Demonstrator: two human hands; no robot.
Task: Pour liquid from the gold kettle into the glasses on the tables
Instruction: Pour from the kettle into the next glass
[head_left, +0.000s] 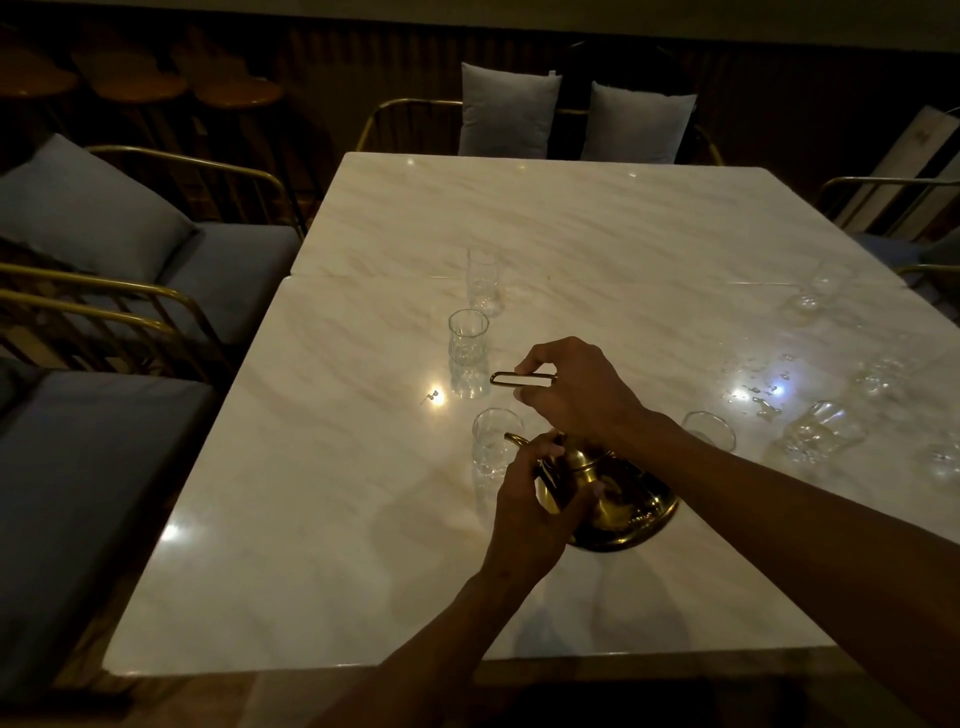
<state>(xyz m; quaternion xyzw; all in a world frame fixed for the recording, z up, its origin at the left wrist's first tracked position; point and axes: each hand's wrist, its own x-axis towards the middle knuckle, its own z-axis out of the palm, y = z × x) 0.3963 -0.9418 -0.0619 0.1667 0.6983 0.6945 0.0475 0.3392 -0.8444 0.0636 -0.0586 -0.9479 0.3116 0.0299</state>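
kettle: gold kettle (618, 499) tipped toward the left edge of the marble surface (322, 545), spout (515, 439) at the rim of the nearest glass (492, 447); body sits over the near-middle of the surface, can't tell if its base touches.
right hand: right hand (571, 387) above the kettle, fingers (535, 358) pinched on the thin gold loop handle (522, 379), which stands raised over the kettle body.
left hand: left hand (530, 512) wrapped on the kettle's spout side, fingers clenched on the body just behind the spout.
liquid: no stream readable, lighting too dim; fill level in the nearest glass can't be told.
glass row: second glass (467, 351) upright beyond the nearest one, toward the far edge; third glass (483, 280) further on, right at the seam (363, 276) where two tabletops meet. All three stand apart from each other.
right side glasses: one glass (709, 428) just right of the right forearm; a tumbler (815, 431) beyond it toward the right edge; more glasses close to the right edge, blurred. Another glass (810, 293) near the seam on the right.
wet patch: droplets (753, 389) glinting on the surface near the right edge.
seating: blue-cushioned gold-frame chairs (156, 291) along the left edge, two grey pillows (509, 111) past the far edge.
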